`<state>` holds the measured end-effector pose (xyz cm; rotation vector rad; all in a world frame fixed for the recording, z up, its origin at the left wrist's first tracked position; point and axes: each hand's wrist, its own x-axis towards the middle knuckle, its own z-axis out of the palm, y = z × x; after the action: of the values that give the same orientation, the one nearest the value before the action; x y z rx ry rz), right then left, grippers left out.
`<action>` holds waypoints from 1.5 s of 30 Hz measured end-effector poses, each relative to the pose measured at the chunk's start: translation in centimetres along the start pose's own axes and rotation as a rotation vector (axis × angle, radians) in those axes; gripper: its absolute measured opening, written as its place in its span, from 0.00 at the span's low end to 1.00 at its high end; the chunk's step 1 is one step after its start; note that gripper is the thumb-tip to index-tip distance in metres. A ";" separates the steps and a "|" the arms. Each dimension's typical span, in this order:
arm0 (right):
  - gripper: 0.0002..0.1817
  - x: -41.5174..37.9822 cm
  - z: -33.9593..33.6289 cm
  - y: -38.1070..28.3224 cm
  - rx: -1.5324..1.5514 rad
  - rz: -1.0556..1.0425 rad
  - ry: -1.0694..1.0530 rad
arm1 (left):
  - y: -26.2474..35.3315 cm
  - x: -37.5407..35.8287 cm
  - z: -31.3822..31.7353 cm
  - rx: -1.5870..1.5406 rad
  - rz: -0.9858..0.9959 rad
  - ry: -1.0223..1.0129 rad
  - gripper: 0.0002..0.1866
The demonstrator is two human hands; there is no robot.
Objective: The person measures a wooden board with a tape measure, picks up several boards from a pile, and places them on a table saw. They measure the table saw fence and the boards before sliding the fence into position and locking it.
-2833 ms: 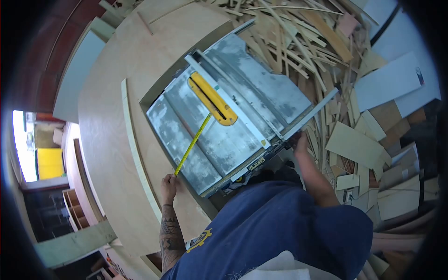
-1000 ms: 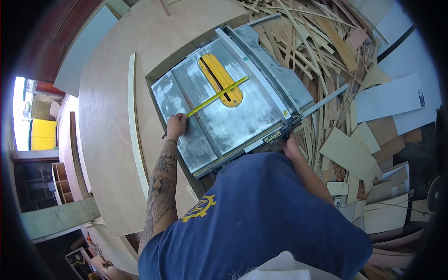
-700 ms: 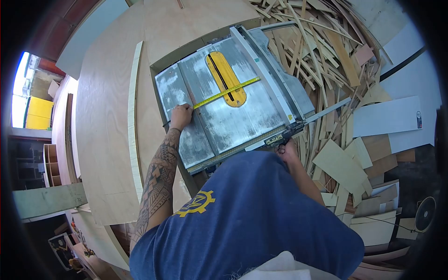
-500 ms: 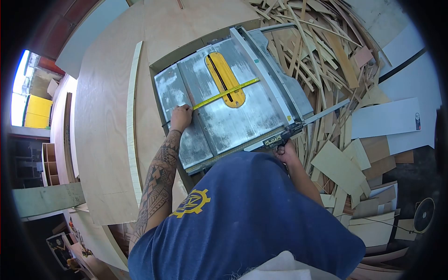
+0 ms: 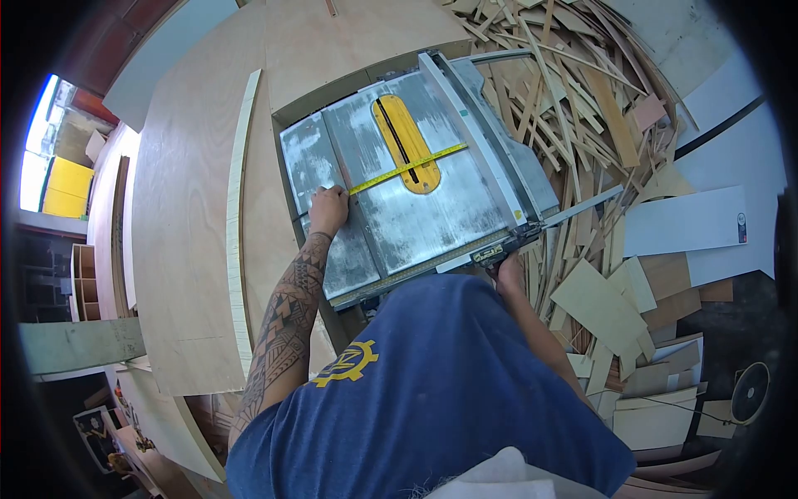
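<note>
My left hand (image 5: 330, 209) is closed on a yellow tape measure (image 5: 384, 176) at the left part of the table saw's metal top (image 5: 457, 208). The blade runs out from my fingers across the yellow throat plate (image 5: 402, 137), and its far end lies by the rip fence (image 5: 475, 133). Whatever tape case is inside my palm is hidden. Low on the right, my right hand (image 5: 509, 276) is at the front end of the fence, fingers curled at the black fence handle (image 5: 495, 256); part of them is hidden beneath it.
Plywood sheeting (image 5: 187, 208) surrounds the saw at left and back, with a long pale strip (image 5: 241, 216) lying on it. A heap of wood offcuts (image 5: 573, 100) fills the right side. White panels (image 5: 686, 220) and a round fan (image 5: 751, 393) are farther right.
The view has shifted slightly. Both hands keep their places, the left at the tape and the right at the fence handle; the tape still spans the throat plate.
</note>
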<state>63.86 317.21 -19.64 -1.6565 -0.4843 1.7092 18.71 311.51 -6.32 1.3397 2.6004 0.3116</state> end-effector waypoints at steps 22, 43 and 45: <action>0.35 1.7 -0.3 1.2 -0.045 0.030 0.075 | -0.1 0.0 0.8 0.002 0.023 0.006 0.17; 0.34 0.2 -0.4 -0.2 -0.089 0.110 0.076 | -1.4 1.0 2.1 0.055 0.117 0.023 0.17; 0.35 0.0 -0.3 -0.2 -0.120 0.125 0.075 | -1.4 1.0 2.0 0.063 0.153 0.027 0.17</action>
<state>64.21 317.30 -19.58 -1.8643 -0.4641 1.7290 17.64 311.74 -8.73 1.5708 2.5544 0.2746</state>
